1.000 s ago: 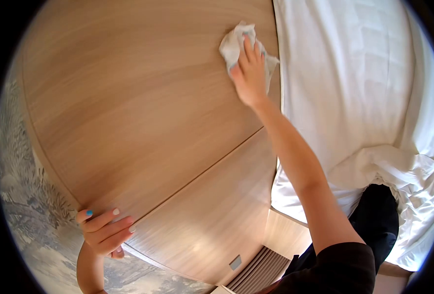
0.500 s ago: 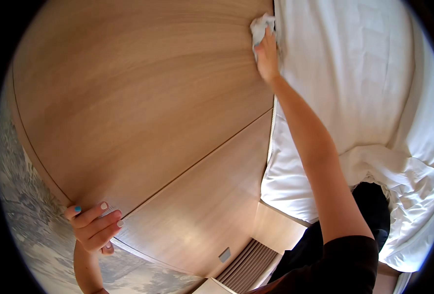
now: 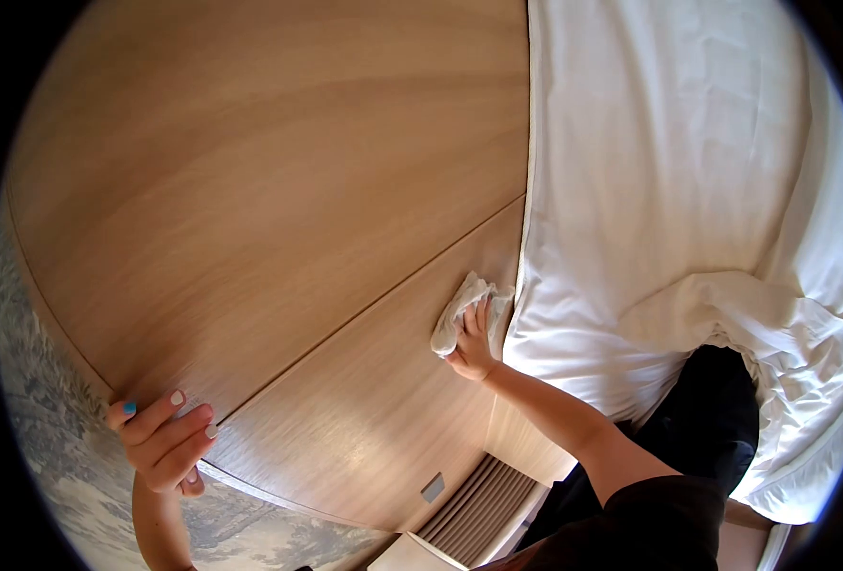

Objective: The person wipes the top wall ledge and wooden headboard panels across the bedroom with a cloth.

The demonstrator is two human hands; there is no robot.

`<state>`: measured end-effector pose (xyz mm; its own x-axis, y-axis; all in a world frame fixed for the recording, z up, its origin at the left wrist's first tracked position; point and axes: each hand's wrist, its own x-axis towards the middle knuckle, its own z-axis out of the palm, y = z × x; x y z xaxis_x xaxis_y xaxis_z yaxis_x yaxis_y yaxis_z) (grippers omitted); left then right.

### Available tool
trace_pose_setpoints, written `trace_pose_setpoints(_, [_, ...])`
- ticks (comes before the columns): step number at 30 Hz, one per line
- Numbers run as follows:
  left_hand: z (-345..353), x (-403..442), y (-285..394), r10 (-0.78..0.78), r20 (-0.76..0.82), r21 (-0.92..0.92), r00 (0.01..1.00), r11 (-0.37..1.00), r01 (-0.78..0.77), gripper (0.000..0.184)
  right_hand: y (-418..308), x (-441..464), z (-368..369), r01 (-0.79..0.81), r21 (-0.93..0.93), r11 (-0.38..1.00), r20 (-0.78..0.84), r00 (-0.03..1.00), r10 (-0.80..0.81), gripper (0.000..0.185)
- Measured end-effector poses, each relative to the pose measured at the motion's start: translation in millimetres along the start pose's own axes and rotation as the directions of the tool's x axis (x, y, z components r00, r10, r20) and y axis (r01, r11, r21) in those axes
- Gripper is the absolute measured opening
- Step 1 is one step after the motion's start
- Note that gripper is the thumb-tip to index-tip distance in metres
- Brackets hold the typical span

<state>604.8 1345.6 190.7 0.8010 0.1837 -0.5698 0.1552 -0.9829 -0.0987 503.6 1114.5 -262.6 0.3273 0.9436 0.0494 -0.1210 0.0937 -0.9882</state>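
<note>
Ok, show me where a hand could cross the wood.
Bare: most of the larger panel, between white bedding and left hand; also the smaller panel, between left hand and cloth. Crowded: beside the bedding, where the right hand has the cloth.

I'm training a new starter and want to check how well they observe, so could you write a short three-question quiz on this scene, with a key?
1. Multiple choice: which hand is on the crumpled white cloth?
A) left
B) right
C) both

2. True or false: the left hand is at an edge of the light-brown wood-grain surface.

3. Open: what lies alongside that surface on the picture's right-hand side?

Key:
1. B, the right hand.
2. True.
3. Creased white fabric.
</note>
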Motion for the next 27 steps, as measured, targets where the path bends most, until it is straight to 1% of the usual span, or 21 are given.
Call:
trace_pose_setpoints(1, [0.6, -1.0, -0.1, -0.002, -0.004, 0.003, 1.0, 1.0, 0.002, 0.034, 2.2, 3.6, 2.1, 0.002, -0.009, 1.0, -0.017, 1.0, -0.002, 0.057])
trace_pose_setpoints(4, [1.2, -5.3, -1.1, -0.005, -0.005, 0.016, 1.0, 1.0, 0.005, 0.036, 29.8, 35.6, 2.9, 0.017, -0.036, 0.999, -0.158, 0.987, -0.022, 0.061])
trace_pose_setpoints(6, [-1.0, -7.3, -0.6, -0.009, 0.002, 0.023, 1.0, 1.0, 0.009, 0.036, 49.9, 70.8, -10.6, -0.066, 0.017, 0.998, -0.214, 0.974, 0.068, 0.068])
trace_pose_setpoints(8, [-2.7, -6.4, -0.2, -0.019, 0.015, 0.021, 1.0, 1.0, 0.019, 0.037, 68.3, 114.6, -33.3, -0.056, 0.006, 0.998, -0.277, 0.959, 0.056, 0.075])
trace_pose_setpoints(10, [-0.6, -3.8, 0.4, -0.017, -0.005, 0.006, 1.0, 1.0, 0.017, 0.038, 101.9, 145.8, -41.7, -0.111, 0.077, 0.991, -0.351, 0.927, 0.131, 0.078])
trace_pose_setpoints(12, [0.7, -3.7, -1.0, -0.006, -0.035, -0.005, 0.999, 1.0, 0.006, 0.04, 118.3, 169.9, -53.7, -0.124, 0.007, 0.992, -0.327, 0.938, 0.12, 0.075])
trace_pose_setpoints(14, [-1.6, -3.5, -1.0, -0.022, 0.003, -0.025, 1.0, 0.999, 0.022, 0.042, 119.1, 174.0, -49.9, -0.109, 0.093, 0.99, -0.365, 0.921, 0.136, 0.07])
trace_pose_setpoints(15, [-2.5, -3.5, -0.4, -0.036, 0.016, -0.032, 0.999, 0.999, 0.036, 0.043, 114.2, 178.4, -46.1, -0.053, 0.134, 0.99, -0.411, 0.906, 0.104, 0.068])
trace_pose_setpoints(17, [-2.8, -3.1, -3.4, 0.001, -0.024, -0.051, 1.0, 0.999, -0.002, 0.036, 81.5, 194.8, -49.3, -0.054, 0.114, 0.992, -0.355, 0.931, 0.091, 0.069])
trace_pose_setpoints(19, [-1.7, 0.9, 0.2, -0.058, -0.072, -0.105, 0.996, 0.993, 0.05, 0.025, 44.2, 198.6, -47.6, -0.055, 0.096, 0.994, -0.319, 0.944, 0.083, 0.071])
trace_pose_setpoints(20, [0.5, -2.1, 0.0, -0.07, -0.121, -0.143, 0.99, 0.988, 0.052, 0.027, 20.9, 203.6, -43.1, -0.016, 0.087, 0.996, -0.322, 0.946, 0.043, 0.071])
trace_pose_setpoints(21, [4.0, -0.2, 0.3, -0.075, -0.174, -0.185, 0.982, 0.982, 0.043, 0.034, -2.6, 206.0, -40.1, 0.018, 0.072, 0.997, -0.326, 0.945, 0.007, 0.071])
trace_pose_setpoints(22, [1.6, 4.4, 2.5, -0.113, -0.213, -0.191, 0.97, 0.979, 0.072, 0.038, -27.0, 207.1, -37.5, 0.053, 0.05, 0.997, -0.329, 0.944, -0.033, 0.07])
trace_pose_setpoints(23, [-3.0, 6.8, 6.0, -0.15, -0.256, -0.2, 0.955, 0.975, 0.1, 0.042, -47.4, 206.5, -33.3, 0.075, 0.062, 0.995, -0.282, 0.958, -0.054, 0.07])
trace_pose_setpoints(25, [-9.7, 2.2, 14.2, -0.249, -0.311, -0.117, 0.917, 0.968, 0.223, 0.051, -101.2, 205.5, -29.4, 0.157, 0.028, 0.987, -0.224, 0.964, -0.146, 0.07])
trace_pose_setpoints(27, [-1.7, -10.0, 28.1, -0.423, -0.435, -0.186, 0.795, 0.906, 0.38, 0.059, -153.5, 208.3, -26.1, 0.269, -0.006, 0.963, -0.141, 0.953, -0.267, 0.069])
